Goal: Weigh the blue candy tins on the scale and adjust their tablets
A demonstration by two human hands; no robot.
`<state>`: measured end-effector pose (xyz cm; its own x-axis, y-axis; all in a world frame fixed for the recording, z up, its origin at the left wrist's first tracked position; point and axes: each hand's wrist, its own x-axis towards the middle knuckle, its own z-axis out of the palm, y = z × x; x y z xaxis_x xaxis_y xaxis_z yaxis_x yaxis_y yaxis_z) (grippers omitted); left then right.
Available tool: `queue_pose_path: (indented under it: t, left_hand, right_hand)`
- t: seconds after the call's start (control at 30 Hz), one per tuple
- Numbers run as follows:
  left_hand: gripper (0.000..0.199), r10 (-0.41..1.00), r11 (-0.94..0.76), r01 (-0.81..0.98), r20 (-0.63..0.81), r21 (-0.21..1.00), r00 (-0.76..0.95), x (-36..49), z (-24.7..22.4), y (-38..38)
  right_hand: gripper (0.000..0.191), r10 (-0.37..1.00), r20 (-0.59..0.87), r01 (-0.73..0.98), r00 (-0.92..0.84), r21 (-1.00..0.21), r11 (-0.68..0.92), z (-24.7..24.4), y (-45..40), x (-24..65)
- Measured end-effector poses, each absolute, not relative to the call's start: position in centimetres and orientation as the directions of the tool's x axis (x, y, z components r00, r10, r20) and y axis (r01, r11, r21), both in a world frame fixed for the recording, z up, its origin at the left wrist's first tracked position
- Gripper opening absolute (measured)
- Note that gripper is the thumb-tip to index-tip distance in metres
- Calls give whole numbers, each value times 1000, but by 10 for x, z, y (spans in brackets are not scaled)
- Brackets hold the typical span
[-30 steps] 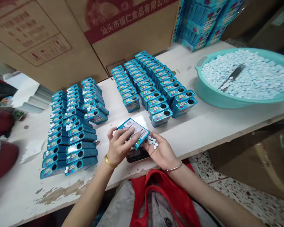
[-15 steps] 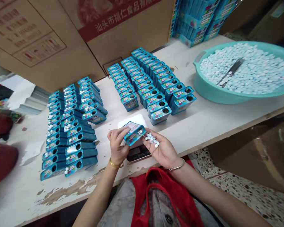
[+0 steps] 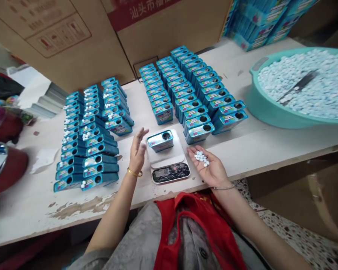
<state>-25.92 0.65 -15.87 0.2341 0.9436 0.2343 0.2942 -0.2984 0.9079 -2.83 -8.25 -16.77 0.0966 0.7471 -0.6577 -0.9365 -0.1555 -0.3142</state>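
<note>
A blue candy tin (image 3: 160, 141) stands upright on the white plate of a small digital scale (image 3: 169, 159), its round top hole facing up. The scale's display seems to read 0.0. Just left of the tin is my left hand (image 3: 137, 152), fingers stretched and apart, holding nothing and not touching it. To the right of the scale, my right hand (image 3: 214, 171) is palm up and cupped, with a small heap of pale candies (image 3: 201, 157) lying in it.
Rows of blue tins (image 3: 174, 92) stand behind the scale. More tins (image 3: 94, 146), many with candies on top, are on the left. A turquoise basin (image 3: 266, 108) of candies holds a dark scoop (image 3: 301, 84). Cardboard boxes (image 3: 101, 45) line the back.
The tin that my left hand was holding tilted now stands on the scale, let go. My hands have moved apart, the right one keeping its candies. The view has shifted slightly.
</note>
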Motion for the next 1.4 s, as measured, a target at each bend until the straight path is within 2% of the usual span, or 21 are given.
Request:
queue_pose_path:
  t: [0.1,0.17,0.23,0.4,0.67,0.73,0.87,0.9,0.97,1.07,1.13,1.27,1.4]
  left_hand:
    - [65,988,-128,306,93,944,127,-267,-170,18]
    - [69,992,-31,286,-4,958,124,-269,-179,26]
    - [72,991,1,279,-39,960,132,-269,-184,31]
    - [68,995,-29,332,-5,943,103,-275,-179,27]
    - [60,1000,-30,412,30,911,4,-306,-171,-1]
    - [53,996,-71,435,91,898,-25,-310,-165,-11]
    - [29,882,-293,610,454,736,-126,-305,-138,-47]
    - [24,852,-337,635,512,695,-109,-300,-130,-59]
    - [17,851,-419,621,525,663,14,-284,-116,-84]
    - [24,853,-522,536,387,664,351,-252,-106,-118]
    - [25,816,-556,549,283,624,504,-231,-107,-132]
    - [20,804,-564,676,128,473,581,-198,-117,-143]
    - [15,776,-597,710,44,372,630,-180,-125,-144]
  right_hand:
    - [10,747,-660,-931,86,-320,-176,-177,-83,-30]
    - [11,744,-664,-930,77,-317,-187,-178,-85,-34]
    - [13,740,-668,-931,80,-315,-185,-177,-86,-39]
    - [17,723,-687,-930,76,-310,-198,-172,-92,-50]
    - [21,697,-717,-907,-16,-284,-312,-166,-101,-74]
    - [22,692,-722,-905,-4,-291,-309,-162,-102,-74]
    - [24,710,-704,-916,-13,-276,-290,-148,-107,-72]
    - [24,717,-697,-921,-30,-260,-291,-144,-110,-73]
    - [25,731,-678,-926,-78,-223,-305,-135,-115,-77]
    - [26,747,-642,-915,-174,-174,-363,-128,-124,-84]
    - [28,737,-635,-895,-233,-156,-418,-129,-132,-86]
    - [26,707,-670,-873,-227,-182,-453,-142,-147,-79]
    - [20,724,-663,-878,-192,-214,-429,-153,-158,-70]
